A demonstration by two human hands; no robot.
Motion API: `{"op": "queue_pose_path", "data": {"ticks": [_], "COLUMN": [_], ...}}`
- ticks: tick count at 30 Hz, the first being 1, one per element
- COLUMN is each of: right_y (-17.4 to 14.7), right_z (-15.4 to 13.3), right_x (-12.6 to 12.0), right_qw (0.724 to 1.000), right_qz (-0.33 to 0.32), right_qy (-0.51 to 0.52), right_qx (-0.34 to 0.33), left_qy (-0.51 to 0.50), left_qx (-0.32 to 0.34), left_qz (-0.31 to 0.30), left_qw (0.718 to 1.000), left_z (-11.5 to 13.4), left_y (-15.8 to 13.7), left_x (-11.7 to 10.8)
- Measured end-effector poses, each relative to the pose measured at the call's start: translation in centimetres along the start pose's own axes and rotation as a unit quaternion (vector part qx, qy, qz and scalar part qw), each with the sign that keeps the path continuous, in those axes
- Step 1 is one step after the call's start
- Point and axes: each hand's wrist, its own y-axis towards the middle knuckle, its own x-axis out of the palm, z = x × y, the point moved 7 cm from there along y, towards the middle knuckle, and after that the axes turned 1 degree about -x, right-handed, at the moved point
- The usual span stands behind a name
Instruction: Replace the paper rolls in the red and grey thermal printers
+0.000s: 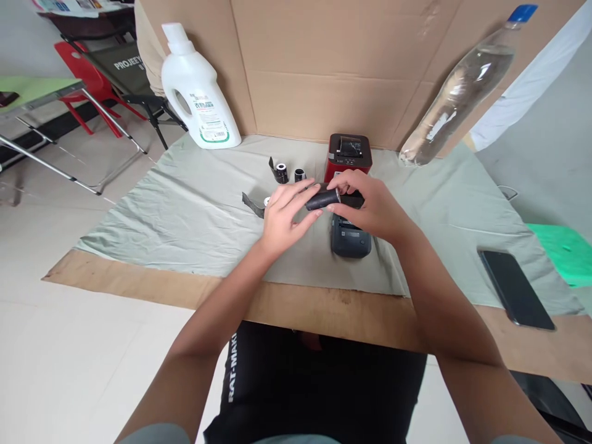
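Nearest us, at 6 o'clock: our black shirt with white print [232, 364], and both forearms running up over the bare board edge of the table [324, 308].

At 4 o'clock, a dark phone [515, 288] lay face up, half on the board and half on the grey-green cloth [185, 209], well apart from the hands.

Centre: both hands met on a black roll [322, 198]. Our left hand [284, 216] cupped it from 9 o'clock, fingers curled round its left end. Our right hand [370, 206] pinched the right end between thumb and fingertips. The roll was held up off the cloth, just above a dark grey label printer [350, 237] that sat directly under the right hand.

Our read: we were mid-handling of the roll, probably readying it for the printer. The next move would call for a steady two-handed hold and the roll lined up square with the printer; we couldn't tell whether its lid was open.

Just beyond, at 11 o'clock: two small spools [287, 173] and a loose dark strip [252, 204]. At 12 o'clock, a red printer [348, 154], just behind the hands.

Far row against the cardboard backdrop [324, 68]: white detergent jug [198, 92] at 10 o'clock, clear water bottle [462, 86] leaning at 2 o'clock. Folding chairs [106, 80] off at far 10 o'clock.
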Motion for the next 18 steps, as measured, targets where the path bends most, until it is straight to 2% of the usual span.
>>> {"op": "queue_pose_path", "data": {"ticks": [6, 11, 15, 18], "right_y": [-0.2, -0.5, -0.5, -0.4], "right_z": [-0.2, 0.7, 1.3, 1.0], "right_x": [1.5, 2.9, 3.5, 3.3], "right_qw": [0.998, 0.984, 0.981, 0.989], "right_qz": [-0.004, -0.014, 0.027, 0.040], "right_qy": [0.056, 0.148, 0.134, 0.094], "right_qx": [0.010, 0.096, 0.136, 0.106], "left_qy": [0.038, 0.025, -0.023, -0.032], "left_qx": [0.013, -0.010, -0.006, 0.006], "left_qz": [-0.013, 0.005, 0.016, 0.003], "left_qw": [0.999, 1.000, 1.000, 0.999], "left_z": [-0.3, -1.1, -1.7, -1.8], "left_y": [-0.7, -1.0, -0.9, -1.0], "left_x": [0.5, 0.4, 0.7, 1.1]}}
